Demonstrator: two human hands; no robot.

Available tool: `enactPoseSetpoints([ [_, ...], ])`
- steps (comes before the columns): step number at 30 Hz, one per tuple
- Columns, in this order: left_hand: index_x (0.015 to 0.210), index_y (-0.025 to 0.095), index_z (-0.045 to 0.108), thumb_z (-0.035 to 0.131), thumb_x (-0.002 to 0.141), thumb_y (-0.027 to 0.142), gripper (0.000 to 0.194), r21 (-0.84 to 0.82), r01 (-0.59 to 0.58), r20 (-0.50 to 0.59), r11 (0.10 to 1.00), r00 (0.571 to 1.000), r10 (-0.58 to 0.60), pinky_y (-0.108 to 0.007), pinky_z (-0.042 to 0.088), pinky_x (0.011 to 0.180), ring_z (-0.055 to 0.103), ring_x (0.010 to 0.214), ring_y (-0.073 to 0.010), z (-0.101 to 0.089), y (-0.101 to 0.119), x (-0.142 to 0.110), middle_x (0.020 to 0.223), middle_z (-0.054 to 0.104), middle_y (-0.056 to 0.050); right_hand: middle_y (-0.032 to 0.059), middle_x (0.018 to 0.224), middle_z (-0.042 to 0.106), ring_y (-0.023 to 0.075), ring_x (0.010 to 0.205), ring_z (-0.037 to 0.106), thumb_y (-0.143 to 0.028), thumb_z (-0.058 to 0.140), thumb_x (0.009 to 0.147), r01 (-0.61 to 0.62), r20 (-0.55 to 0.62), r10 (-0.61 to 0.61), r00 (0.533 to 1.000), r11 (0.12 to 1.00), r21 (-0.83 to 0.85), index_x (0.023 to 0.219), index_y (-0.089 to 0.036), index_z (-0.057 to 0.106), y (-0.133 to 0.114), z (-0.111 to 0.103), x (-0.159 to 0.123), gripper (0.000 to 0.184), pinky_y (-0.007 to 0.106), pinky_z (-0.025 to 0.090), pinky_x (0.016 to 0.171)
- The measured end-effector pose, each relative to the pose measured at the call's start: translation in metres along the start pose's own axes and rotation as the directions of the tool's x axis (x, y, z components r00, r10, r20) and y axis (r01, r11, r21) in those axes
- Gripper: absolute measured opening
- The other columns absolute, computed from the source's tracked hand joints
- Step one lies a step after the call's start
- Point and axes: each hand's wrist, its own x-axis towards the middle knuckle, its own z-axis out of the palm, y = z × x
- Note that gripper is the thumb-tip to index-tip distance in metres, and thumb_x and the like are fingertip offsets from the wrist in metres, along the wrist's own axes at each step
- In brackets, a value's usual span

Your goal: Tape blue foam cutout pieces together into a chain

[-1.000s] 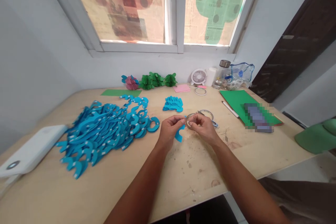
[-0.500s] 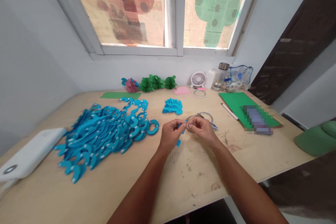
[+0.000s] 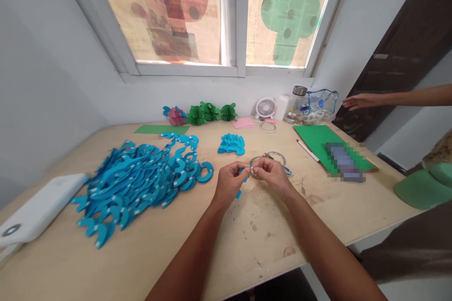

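My left hand (image 3: pixel 228 183) is closed in a pinch on a blue paper piece (image 3: pixel 239 194), most of which is hidden behind the fingers. Thumb and forefinger of my right hand (image 3: pixel 273 176) are pinched too, and its fingertips meet those of the left. A tiny white bit shows between them, too small to name. To the left lies a large heap of blue paper curves and rings (image 3: pixel 137 183) with white patches. Beyond my hands sits a small stack of blue cut paper (image 3: pixel 231 144). Scissors (image 3: pixel 287 170) and a roll of tape (image 3: pixel 277 156) lie just behind my right hand.
A white device (image 3: pixel 42 207) stands at the left edge. Green paper figures (image 3: pixel 208 113), a small fan (image 3: pixel 265 108) and a glass bottle (image 3: pixel 295 103) line the wall. Green sheets (image 3: pixel 314 138) and a blurred phone (image 3: pixel 344 162) lie right. Another person's hand (image 3: pixel 363 101) reaches in.
Another person's arm has come into view at the right. My hands stay nearly in place, still pinched together. The view has shifted slightly.
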Motion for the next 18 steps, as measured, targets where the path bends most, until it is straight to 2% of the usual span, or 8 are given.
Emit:
enactPoseSetpoints([
  [5, 0.061, 0.014, 0.064, 0.063, 0.066, 0.024, 0.012, -0.013, 0.004, -0.013, 1.0, 1.0, -0.004, -0.019, 0.038, 0.051, 0.048, 0.051, -0.0085, 0.0009, 0.0005, -0.0007, 0.053, 0.058, 0.002, -0.0006, 0.063, 0.057, 0.0097, 0.057, 0.048, -0.036, 0.067, 0.067, -0.026, -0.014, 0.027, 1.0, 0.999, 0.034, 0.07, -0.016, 0.058, -0.0043, 0.0011, -0.001, 0.022, 0.022, 0.037, 0.053],
  [9, 0.069, 0.014, 0.067, 0.064, 0.065, 0.026, 0.013, -0.028, 0.002, -0.045, 1.0, 0.999, -0.003, -0.021, 0.043, 0.057, 0.055, 0.057, -0.0107, 0.0002, -0.0018, -0.0001, 0.064, 0.064, 0.0, -0.0006, 0.064, 0.057, 0.0098, 0.058, 0.048, -0.036, 0.067, 0.067, -0.027, -0.014, 0.028, 1.0, 0.999, 0.04, 0.071, -0.016, 0.059, -0.0012, 0.0001, -0.0001, 0.022, 0.022, 0.037, 0.054],
  [12, 0.074, 0.015, 0.069, 0.066, 0.065, 0.028, 0.017, 0.006, -0.018, -0.049, 1.0, 0.999, 0.018, -0.023, 0.046, 0.059, 0.057, 0.06, -0.012, 0.0, -0.0038, 0.0001, 0.068, 0.066, -0.001, -0.0003, 0.063, 0.056, 0.0106, 0.058, 0.049, -0.038, 0.067, 0.066, -0.036, -0.015, 0.036, 0.999, 0.998, 0.045, 0.071, -0.017, 0.059, 0.0012, -0.0006, 0.0003, 0.023, 0.023, 0.038, 0.054],
  [18, 0.073, 0.015, 0.069, 0.064, 0.067, 0.027, 0.014, 0.078, -0.078, -0.035, 0.994, 0.996, 0.08, -0.022, 0.046, 0.058, 0.056, 0.058, -0.0113, 0.0007, -0.0049, -0.0003, 0.065, 0.065, -0.001, 0.0001, 0.063, 0.057, 0.0109, 0.058, 0.049, -0.038, 0.068, 0.066, -0.032, -0.024, 0.033, 0.999, 0.999, 0.038, 0.071, -0.017, 0.06, 0.001, -0.0008, 0.0005, 0.024, 0.024, 0.039, 0.055],
])
